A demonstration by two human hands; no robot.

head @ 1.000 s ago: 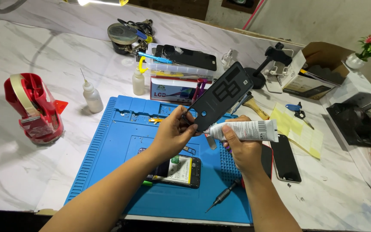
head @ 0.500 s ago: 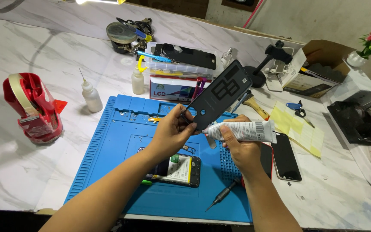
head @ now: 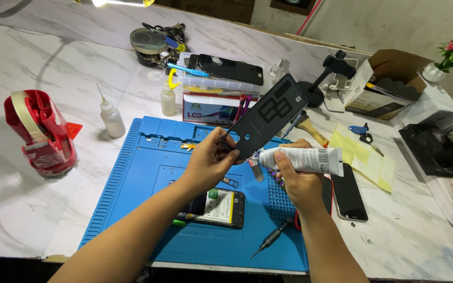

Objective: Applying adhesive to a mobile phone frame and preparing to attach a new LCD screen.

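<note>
My left hand (head: 209, 160) grips the lower corner of a black phone back cover (head: 266, 115), held tilted up above the blue work mat (head: 148, 173). My right hand (head: 294, 178) holds a white glue tube (head: 305, 159) lying sideways, its nozzle touching the cover's lower edge. Below my left forearm an opened phone (head: 218, 207) with its battery showing lies on the mat. A screwdriver (head: 273, 238) rests on the mat near my right wrist.
A red tape dispenser (head: 40, 133) stands at the left. Two small squeeze bottles (head: 112, 118) sit behind the mat, beside a clear parts box (head: 213, 78). A black phone (head: 348, 196), yellow paper (head: 365, 157) and a cardboard box (head: 389, 89) lie to the right.
Both hands, the cover and the tube stay almost in place; the view has only shifted slightly.
</note>
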